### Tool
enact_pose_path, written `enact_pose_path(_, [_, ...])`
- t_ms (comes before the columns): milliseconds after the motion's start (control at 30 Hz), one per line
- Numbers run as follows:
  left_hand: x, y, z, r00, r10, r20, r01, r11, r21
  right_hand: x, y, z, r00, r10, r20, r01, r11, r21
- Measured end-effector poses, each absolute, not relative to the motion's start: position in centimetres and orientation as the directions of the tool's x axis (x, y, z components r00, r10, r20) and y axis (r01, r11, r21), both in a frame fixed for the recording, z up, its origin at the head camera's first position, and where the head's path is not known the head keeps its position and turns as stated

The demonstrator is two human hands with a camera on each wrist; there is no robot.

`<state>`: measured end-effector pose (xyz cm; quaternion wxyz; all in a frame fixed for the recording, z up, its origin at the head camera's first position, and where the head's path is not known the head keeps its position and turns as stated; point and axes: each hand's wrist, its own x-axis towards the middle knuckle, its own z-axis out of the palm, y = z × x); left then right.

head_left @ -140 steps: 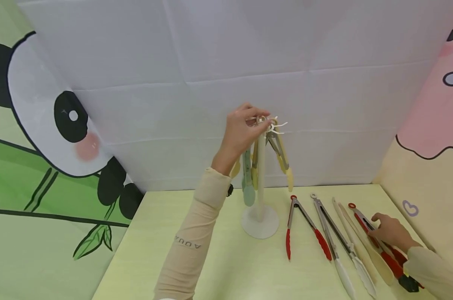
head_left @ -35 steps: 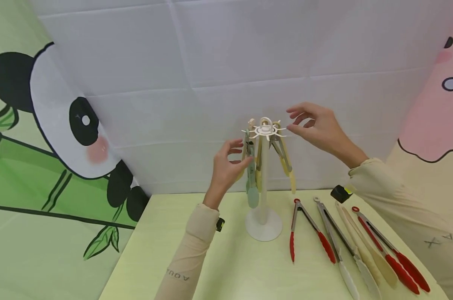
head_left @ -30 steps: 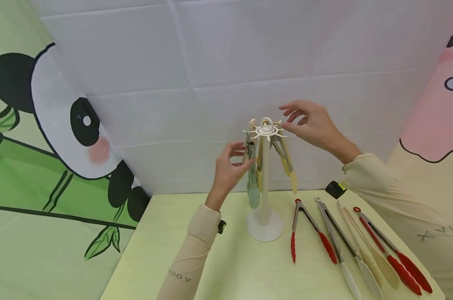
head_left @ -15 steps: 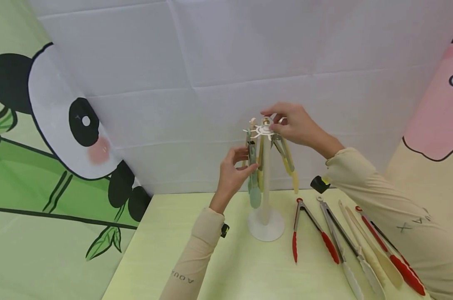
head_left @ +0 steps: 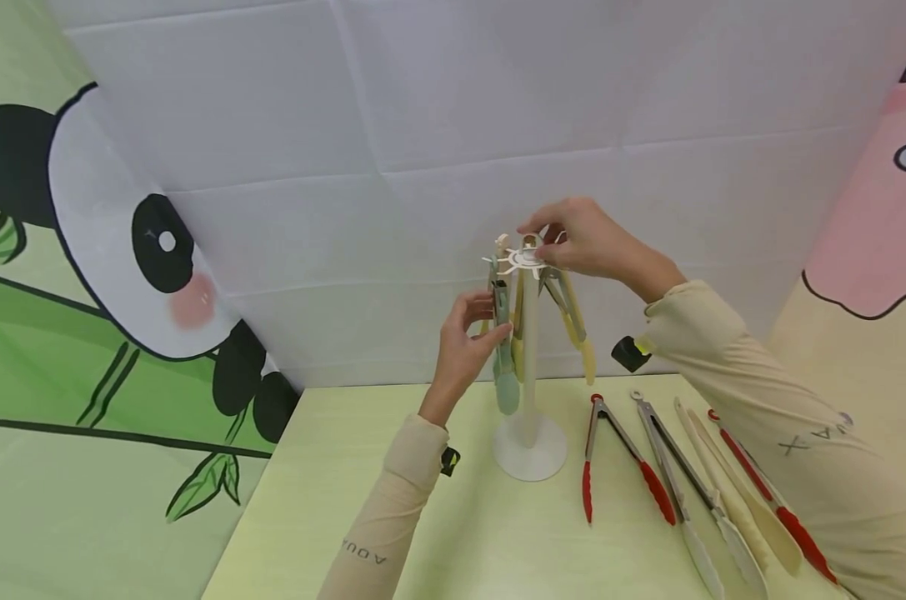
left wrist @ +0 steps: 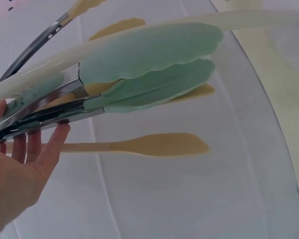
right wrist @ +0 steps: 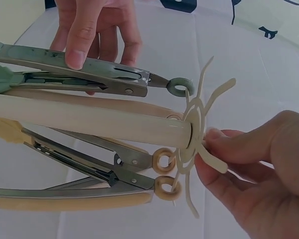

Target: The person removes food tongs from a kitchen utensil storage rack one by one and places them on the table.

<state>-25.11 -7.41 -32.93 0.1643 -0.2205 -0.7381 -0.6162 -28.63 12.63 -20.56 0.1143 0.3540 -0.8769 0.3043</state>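
Note:
A white stand (head_left: 530, 358) with a ring of hooks on top holds several hanging tongs. My left hand (head_left: 463, 342) grips the green-tipped tongs (head_left: 507, 387) between thumb and fingers; in the right wrist view their green loop (right wrist: 180, 87) is at one of the hooks. At the stand's top my right hand (head_left: 591, 242) pinches near the centre of the hook ring (right wrist: 192, 129), its fingertips partly hidden. Yellow-tipped tongs (head_left: 576, 325) hang on the right side. A tan-headed utensil (left wrist: 162, 144) shows behind my left fingers in the left wrist view.
On the table (head_left: 347, 467), to the right of the stand's round base (head_left: 530, 462), lie small red-tipped tongs (head_left: 658, 492), white-tipped tongs (head_left: 696, 550), beige tongs (head_left: 753, 517) and more red-tipped tongs (head_left: 801, 533), partly under my right sleeve. A white cloth (head_left: 422, 208) hangs behind.
My left hand has come down from the stand's top to the green-tipped tongs. My right hand has left the red tongs on the right and moved up and left onto the stand's top.

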Motion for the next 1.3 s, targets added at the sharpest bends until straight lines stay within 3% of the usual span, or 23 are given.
enact_pose_path(1300, [-23.8, -9.8, -31.6, -0.855, 0.067, 0.515, 0.517, 0.209, 0.830, -28.6, 12.0, -20.4, -0.767, -0.524, 0.370, -0.641, 0.602, -0.477])
